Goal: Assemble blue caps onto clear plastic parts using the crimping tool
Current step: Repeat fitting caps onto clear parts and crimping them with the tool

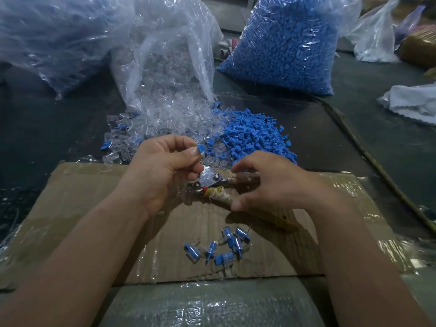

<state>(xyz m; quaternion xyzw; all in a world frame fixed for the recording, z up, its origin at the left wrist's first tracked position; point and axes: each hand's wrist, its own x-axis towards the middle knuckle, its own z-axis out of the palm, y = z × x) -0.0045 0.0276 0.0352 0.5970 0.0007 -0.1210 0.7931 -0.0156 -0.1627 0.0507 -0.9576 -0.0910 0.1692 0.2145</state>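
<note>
Blue cap point(201, 148) just above crimping tool point(213, 178); blue cap pile point(254, 138), clear parts point(165, 119) behind.

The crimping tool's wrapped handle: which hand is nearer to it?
Right. The right hand grips the wrapped handle itself; the left hand is beyond the tool's metal head, pinching a blue cap.

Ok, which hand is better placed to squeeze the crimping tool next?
Right, I'd say. The right hand grips the tape-wrapped handles of the metal crimping tool, while the left hand is busy pinching a small blue plastic cap just above the tool's head.
</note>
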